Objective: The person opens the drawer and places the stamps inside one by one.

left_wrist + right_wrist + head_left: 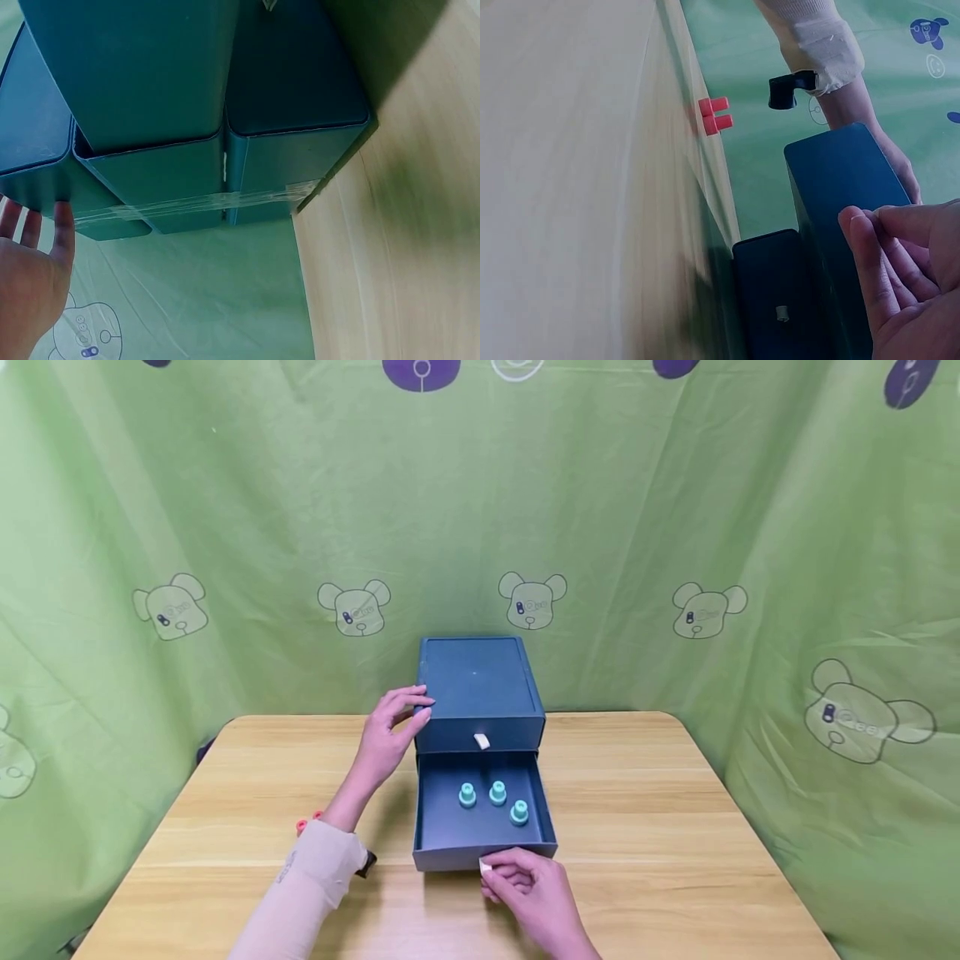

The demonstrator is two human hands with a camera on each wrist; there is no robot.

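Observation:
A dark blue drawer cabinet (480,677) stands on the table with its middle drawer (442,835) pulled out. Inside that drawer stand three teal stepped pegs (498,793). My right hand (536,893) pinches the white pull tab (485,865) at the drawer's front; in the right wrist view its fingers (874,262) hide the tab. My left hand (386,739) rests its extended fingers against the cabinet's upper left side. The left wrist view shows those fingertips (64,217) at the top section, beside a strip of clear tape (210,201).
The top drawer, with its white tab (482,741), and the bottom drawer (780,270) are closed. Two red pegs (718,124) stand left of the cabinet, partly behind my left sleeve (315,868) in the head view. A green curtain (622,527) surrounds the wooden table (645,827).

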